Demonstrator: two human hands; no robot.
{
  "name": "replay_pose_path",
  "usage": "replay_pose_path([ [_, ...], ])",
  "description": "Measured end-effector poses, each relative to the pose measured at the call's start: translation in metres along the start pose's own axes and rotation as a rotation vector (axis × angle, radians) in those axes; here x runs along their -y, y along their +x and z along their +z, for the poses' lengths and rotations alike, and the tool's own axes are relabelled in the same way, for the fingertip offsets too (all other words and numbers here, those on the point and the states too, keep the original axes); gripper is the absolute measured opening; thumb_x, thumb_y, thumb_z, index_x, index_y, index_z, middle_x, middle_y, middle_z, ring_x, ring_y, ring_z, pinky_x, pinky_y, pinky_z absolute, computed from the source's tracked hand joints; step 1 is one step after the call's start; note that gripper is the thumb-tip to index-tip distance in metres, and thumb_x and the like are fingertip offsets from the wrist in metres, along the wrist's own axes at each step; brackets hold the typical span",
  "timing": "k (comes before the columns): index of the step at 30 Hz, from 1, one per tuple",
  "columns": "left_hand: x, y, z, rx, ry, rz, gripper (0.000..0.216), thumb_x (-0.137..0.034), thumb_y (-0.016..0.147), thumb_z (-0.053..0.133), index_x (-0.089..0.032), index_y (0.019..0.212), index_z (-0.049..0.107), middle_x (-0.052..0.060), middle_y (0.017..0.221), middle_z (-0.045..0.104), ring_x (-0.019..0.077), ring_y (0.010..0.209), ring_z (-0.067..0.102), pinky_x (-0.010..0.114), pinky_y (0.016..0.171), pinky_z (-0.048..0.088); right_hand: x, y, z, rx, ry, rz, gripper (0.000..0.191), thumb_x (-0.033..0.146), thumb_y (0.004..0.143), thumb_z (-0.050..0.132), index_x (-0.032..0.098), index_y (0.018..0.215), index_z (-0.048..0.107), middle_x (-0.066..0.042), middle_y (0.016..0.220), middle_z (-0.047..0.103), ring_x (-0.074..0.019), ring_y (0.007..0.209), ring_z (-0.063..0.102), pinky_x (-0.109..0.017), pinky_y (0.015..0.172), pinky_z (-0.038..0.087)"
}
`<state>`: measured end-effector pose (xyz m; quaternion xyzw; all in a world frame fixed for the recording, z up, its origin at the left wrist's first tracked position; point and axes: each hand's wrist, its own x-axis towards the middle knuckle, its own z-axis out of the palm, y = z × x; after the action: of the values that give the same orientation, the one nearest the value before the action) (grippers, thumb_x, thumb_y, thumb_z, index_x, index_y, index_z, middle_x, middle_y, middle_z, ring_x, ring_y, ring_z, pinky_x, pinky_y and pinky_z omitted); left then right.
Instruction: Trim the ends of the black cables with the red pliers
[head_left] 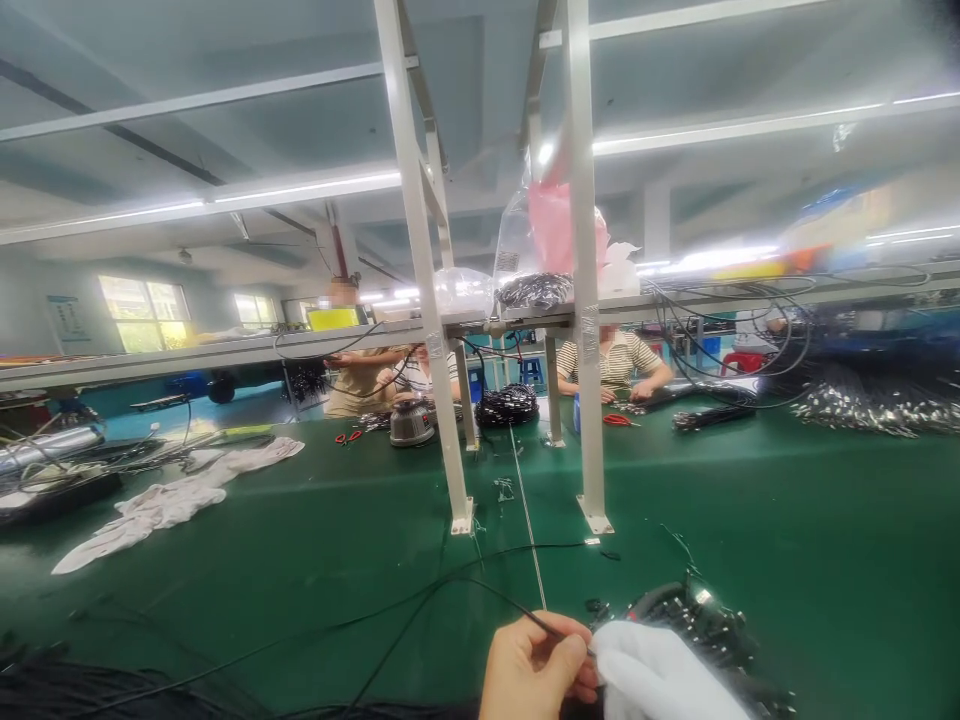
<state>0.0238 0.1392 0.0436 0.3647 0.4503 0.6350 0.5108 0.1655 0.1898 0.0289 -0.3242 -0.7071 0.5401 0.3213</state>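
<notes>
At lower centre, the bare left hand (534, 668) and white-gloved right hand (660, 672) grip a thin black cable (517, 604) in their fingers above the flat green surface (315, 540).

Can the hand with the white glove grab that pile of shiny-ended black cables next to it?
Probably yes: the right hand is right beside the cable pile, and nothing seems to stand between them. It may first need to leave the black cable, which the left hand pinches.

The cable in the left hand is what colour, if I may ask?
The cable is black; it shows in the head view, the only one.
</notes>
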Motion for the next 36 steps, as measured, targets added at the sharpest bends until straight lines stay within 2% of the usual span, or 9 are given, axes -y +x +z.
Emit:
replay_pose_path([
  [5,0.002,-0.001,-0.001,0.002,0.047,0.028,0.050,-0.053,0.050,0.089,-0.010,0.069,0.075,0.005,0.054,0.067,0.0139,0.051,0.060,0.026,0.053,0.050,-0.007,0.001,0.004,-0.002,-0.027,-0.012,0.038,0.056,0.077,0.057,0.021,0.064,0.051,-0.001,0.062,0.056,-0.0139,0.062,0.054,-0.026,0.061,0.042],
  [12,0.004,-0.004,0.003,0.003,0.088,0.035,0.032,-0.038,0.060,0.087,-0.010,0.071,0.076,0.006,0.056,0.068,0.0152,0.054,0.061,0.027,0.056,0.050,-0.007,-0.003,0.011,-0.046,-0.139,0.167,0.018,0.033,0.084,0.042,0.023,0.070,0.047,0.004,0.051,0.056,-0.0087,0.045,0.047,-0.022,0.053,0.037],
  [20,-0.001,-0.004,-0.001,0.063,0.107,0.057,0.021,-0.030,0.068,0.079,-0.010,0.072,0.075,0.006,0.060,0.069,0.0145,0.056,0.060,0.027,0.058,0.050,-0.002,-0.006,0.004,0.050,-0.042,0.120,0.035,0.053,0.086,0.044,0.021,0.074,0.052,0.000,0.055,0.061,-0.0109,0.047,0.052,-0.023,0.050,0.039],
  [23,-0.002,-0.005,-0.003,0.088,0.197,0.070,0.015,-0.026,0.072,0.073,-0.011,0.076,0.076,0.007,0.067,0.072,0.0156,0.062,0.062,0.027,0.063,0.051,0.000,-0.006,0.005,0.045,-0.069,0.098,0.033,0.048,0.087,0.040,0.020,0.080,0.057,0.000,0.058,0.063,-0.0114,0.046,0.053,-0.024,0.048,0.038],
  [25,-0.001,-0.005,-0.003,0.063,0.272,0.091,0.015,-0.024,0.073,0.069,-0.012,0.077,0.077,0.007,0.070,0.072,0.0168,0.065,0.063,0.027,0.065,0.051,0.000,-0.008,0.005,-0.087,-0.215,0.113,0.029,0.039,0.087,0.039,0.022,0.094,0.062,0.000,0.065,0.067,-0.0137,0.054,0.059,-0.025,0.052,0.041],
  [28,0.002,-0.005,-0.002,0.019,0.349,0.120,0.017,-0.024,0.074,0.064,-0.013,0.077,0.077,0.007,0.070,0.073,0.0193,0.068,0.064,0.029,0.068,0.051,-0.007,-0.009,0.003,-0.371,-0.634,0.056,0.026,0.033,0.086,0.043,0.031,0.103,0.063,0.003,0.074,0.071,-0.0161,0.067,0.066,-0.025,0.059,0.042],
  [30,0.004,-0.005,-0.002,0.007,0.387,0.131,0.018,-0.024,0.074,0.062,-0.014,0.077,0.077,0.008,0.071,0.073,0.0208,0.070,0.064,0.031,0.069,0.051,-0.017,-0.007,0.001,-0.461,-0.939,-0.113,0.018,0.029,0.086,0.045,0.030,0.086,0.063,0.004,0.068,0.068,-0.0156,0.059,0.064,-0.025,0.053,0.037],
  [33,0.007,-0.005,-0.001,0.004,0.457,0.156,0.020,-0.024,0.075,0.060,-0.015,0.077,0.078,0.008,0.074,0.074,0.0217,0.071,0.065,0.030,0.068,0.051,-0.030,-0.004,0.004,-0.550,-1.292,-0.373,0.022,0.017,0.083,0.045,0.025,0.065,0.054,0.002,0.052,0.057,-0.0144,0.043,0.055,-0.028,0.046,0.027],
  [36,0.010,-0.005,0.000,0.004,0.476,0.175,0.021,-0.025,0.076,0.060,-0.016,0.077,0.079,0.008,0.079,0.075,0.0225,0.074,0.066,0.030,0.068,0.051,-0.029,-0.004,0.009,-0.611,-1.397,-0.365,0.023,0.012,0.082,0.044,0.024,0.064,0.051,0.001,0.051,0.055,-0.0138,0.044,0.055,-0.028,0.047,0.025],
])
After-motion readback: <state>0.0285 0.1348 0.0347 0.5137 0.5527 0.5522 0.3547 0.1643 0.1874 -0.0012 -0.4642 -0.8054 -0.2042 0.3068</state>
